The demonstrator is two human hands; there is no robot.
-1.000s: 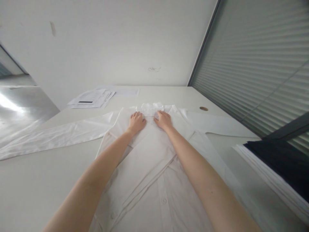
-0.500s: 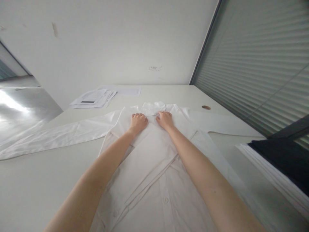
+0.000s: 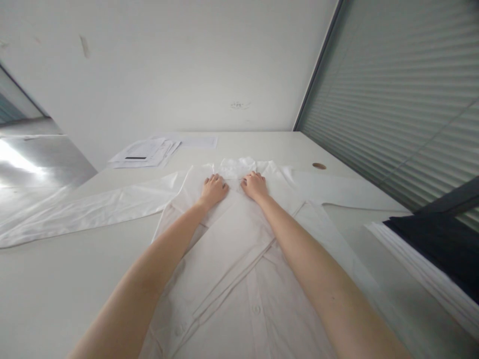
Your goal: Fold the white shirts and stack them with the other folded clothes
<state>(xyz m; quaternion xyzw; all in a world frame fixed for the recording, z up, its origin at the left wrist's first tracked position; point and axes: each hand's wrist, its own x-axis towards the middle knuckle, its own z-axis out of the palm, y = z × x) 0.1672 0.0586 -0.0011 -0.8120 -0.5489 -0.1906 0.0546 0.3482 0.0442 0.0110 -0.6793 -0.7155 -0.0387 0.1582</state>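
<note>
A white long-sleeved shirt (image 3: 224,239) lies spread on the pale table, its collar end away from me. One sleeve (image 3: 101,207) stretches out to the left and the other sleeve (image 3: 348,192) to the right. A diagonal layer of cloth crosses its front, and a button (image 3: 256,309) shows below. My left hand (image 3: 214,188) has its fingers bent on the fabric just below the collar (image 3: 238,167), left of centre. Opposite it, right of centre, my right hand (image 3: 254,185) grips the same edge with curled fingers. My fingertips are partly hidden.
Loose papers (image 3: 145,151) lie at the back left of the table against the white wall (image 3: 209,65). A round hole (image 3: 319,166) sits at the back right. Folded dark cloth (image 3: 437,249) rests on a white folded stack (image 3: 415,269) near the window blinds (image 3: 396,89).
Both hands stay at the collar end and have barely shifted, slightly away from me. The shirt lies as before.
</note>
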